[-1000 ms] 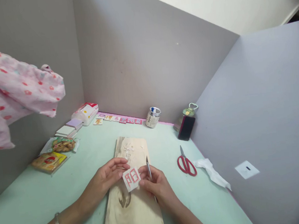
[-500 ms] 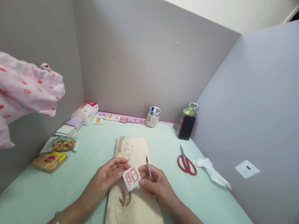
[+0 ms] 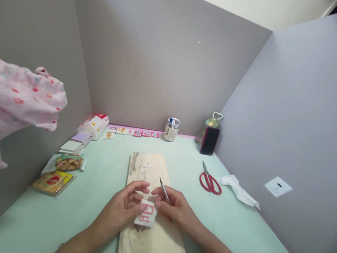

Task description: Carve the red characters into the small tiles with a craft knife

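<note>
My left hand [image 3: 125, 204] grips a small white square block [image 3: 151, 219] between thumb and fingers; a red character is marked on its face. The block is tilted and held over a long wooden board [image 3: 159, 246]. In my right hand [image 3: 176, 207] is a slim metal craft knife [image 3: 164, 189], its blade pointing up and away from me. The right thumb is close to the block's right edge; whether it touches I cannot tell. Pale shavings [image 3: 143, 169] lie on the far end of the board.
Red-handled scissors [image 3: 210, 183] and a crumpled white tissue [image 3: 238, 191] lie to the right. Behind are a phone [image 3: 210, 140], a tin [image 3: 172, 130] and a row of character tiles [image 3: 137, 133]. Food packets [image 3: 54, 182] sit left; patterned cloth [image 3: 19, 97] hangs upper left.
The block has turned in my left hand and moved slightly lower and toward me. The right hand with the knife has shifted a little, with the blade tip lower and further left.
</note>
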`<state>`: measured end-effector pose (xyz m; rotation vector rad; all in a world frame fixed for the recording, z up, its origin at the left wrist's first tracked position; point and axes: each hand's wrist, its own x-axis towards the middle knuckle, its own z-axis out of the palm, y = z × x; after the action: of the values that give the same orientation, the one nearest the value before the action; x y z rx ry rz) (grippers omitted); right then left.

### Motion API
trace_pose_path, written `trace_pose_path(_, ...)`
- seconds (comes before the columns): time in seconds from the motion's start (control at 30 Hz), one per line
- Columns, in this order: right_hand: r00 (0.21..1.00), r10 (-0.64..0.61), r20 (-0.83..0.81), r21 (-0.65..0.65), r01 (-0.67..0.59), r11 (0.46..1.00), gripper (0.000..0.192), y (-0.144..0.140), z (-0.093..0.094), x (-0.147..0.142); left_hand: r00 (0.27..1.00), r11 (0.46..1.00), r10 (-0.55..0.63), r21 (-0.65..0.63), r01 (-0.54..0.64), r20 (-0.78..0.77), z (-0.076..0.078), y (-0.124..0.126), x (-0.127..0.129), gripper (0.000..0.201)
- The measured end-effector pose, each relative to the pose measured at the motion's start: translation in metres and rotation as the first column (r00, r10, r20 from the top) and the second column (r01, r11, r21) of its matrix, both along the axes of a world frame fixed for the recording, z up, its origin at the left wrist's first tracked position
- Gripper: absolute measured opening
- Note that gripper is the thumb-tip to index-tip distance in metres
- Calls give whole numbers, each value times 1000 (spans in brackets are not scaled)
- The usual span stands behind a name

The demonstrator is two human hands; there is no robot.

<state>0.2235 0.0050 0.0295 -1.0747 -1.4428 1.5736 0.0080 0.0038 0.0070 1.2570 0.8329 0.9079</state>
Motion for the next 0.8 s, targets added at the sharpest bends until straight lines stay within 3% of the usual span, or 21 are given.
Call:
trace_pose_path(0.17, 942, -34, 334, 251, -54, 967, 26, -7, 23, 10, 984, 996, 76, 62, -67, -163, 2, 0, 3, 32)
trace_pose_path(0.3, 871, -88, 483, 365, -109, 925, 24, -9, 30, 19, 962, 991, 121, 88, -102, -243, 7, 1, -1, 30)
trace_pose_path(0.47, 800, -58, 597, 352, -196, 915, 30, -12, 28, 24, 939, 988, 121, 129, -83, -323, 6, 1, -5, 30)
trace_pose_path(0.6, 703, 13, 711, 323, -343, 882, 30, -19, 33, 23, 907, 983, 123, 176, -55, -403, 2, 0, -8, 29)
trace_pose_path(0.8, 592, 1, 806, 322, -440, 838, 31, -25, 36, 19, 790, 940, 136, 329, 88, -598, 1, 0, -17, 48)
